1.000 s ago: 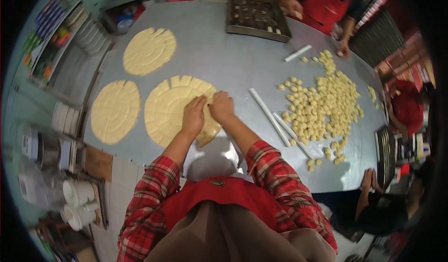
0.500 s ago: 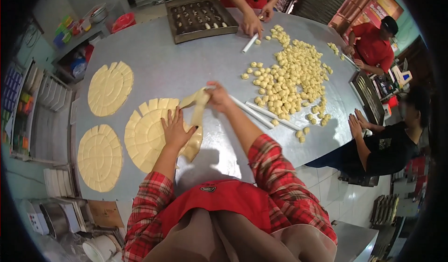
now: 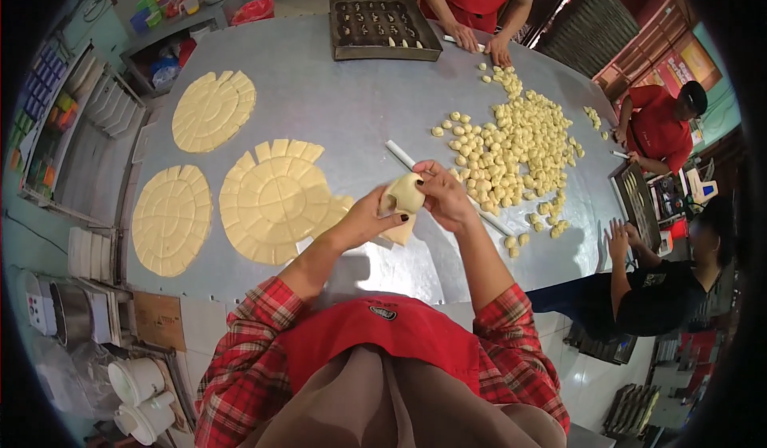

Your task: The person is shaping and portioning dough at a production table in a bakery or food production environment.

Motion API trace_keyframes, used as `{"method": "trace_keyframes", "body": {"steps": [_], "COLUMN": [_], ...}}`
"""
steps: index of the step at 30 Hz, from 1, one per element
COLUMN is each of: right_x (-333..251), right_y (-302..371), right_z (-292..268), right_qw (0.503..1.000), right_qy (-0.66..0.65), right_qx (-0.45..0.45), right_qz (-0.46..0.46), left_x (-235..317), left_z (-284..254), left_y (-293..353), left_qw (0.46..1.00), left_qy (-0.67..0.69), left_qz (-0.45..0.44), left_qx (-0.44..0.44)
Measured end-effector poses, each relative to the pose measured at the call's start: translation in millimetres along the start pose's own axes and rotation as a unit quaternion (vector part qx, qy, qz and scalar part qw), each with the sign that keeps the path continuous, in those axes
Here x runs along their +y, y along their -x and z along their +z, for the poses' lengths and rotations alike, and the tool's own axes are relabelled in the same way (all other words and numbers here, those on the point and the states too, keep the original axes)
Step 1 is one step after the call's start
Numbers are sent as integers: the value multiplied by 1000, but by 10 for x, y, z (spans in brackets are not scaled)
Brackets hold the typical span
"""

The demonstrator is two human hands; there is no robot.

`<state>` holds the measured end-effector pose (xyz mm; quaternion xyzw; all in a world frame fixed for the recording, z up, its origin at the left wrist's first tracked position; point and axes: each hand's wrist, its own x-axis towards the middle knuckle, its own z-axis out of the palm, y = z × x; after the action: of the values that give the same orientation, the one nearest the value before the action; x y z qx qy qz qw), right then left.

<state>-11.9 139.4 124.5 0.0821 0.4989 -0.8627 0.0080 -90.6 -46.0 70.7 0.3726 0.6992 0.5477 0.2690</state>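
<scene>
A pale yellow dough piece (image 3: 406, 195), folded and rounded on top, is held between both hands above the table. My left hand (image 3: 361, 220) grips its left edge, thumb toward me. From the right, my right hand (image 3: 446, 199) pinches it between thumb and fingers. A flap of dough hangs below, partly behind the left hand. To the left lies a large flat dough round (image 3: 276, 196), cut into segments, with a gap in its right side. A white rod (image 3: 399, 155) lies just beyond the hands, partly hidden by the right one.
Two more cut dough rounds (image 3: 214, 112) (image 3: 172, 223) lie at the left. Many small dough balls (image 3: 523, 148) spread across the right side. A second white rod (image 3: 497, 223) lies by my right forearm. A dark tray (image 3: 386, 52) stands at the far edge. Co-workers stand across and at right.
My left hand has left the dough round, and both hands now hold a dough piece together nearer the middle. The stretched strip is gathered up. The view has shifted; the far co-worker's hands are lower.
</scene>
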Motion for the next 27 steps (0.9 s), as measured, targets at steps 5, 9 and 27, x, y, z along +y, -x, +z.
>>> {"method": "trace_keyframes", "body": {"steps": [5, 9, 27], "right_x": [133, 247, 676], "right_y": [282, 294, 800], "right_z": [-199, -249, 293], "right_qw": [999, 993, 765], "right_qy": [-3, 97, 499], "right_qx": [-7, -42, -301], "right_qz": [47, 61, -274], "left_x": [169, -169, 222], "left_z": [293, 330, 407], "left_y": [281, 420, 1206], "left_qw": [880, 974, 937], "left_qy": [412, 188, 198], "left_qz": [-225, -122, -286], "left_qx": [-74, 20, -26]}}
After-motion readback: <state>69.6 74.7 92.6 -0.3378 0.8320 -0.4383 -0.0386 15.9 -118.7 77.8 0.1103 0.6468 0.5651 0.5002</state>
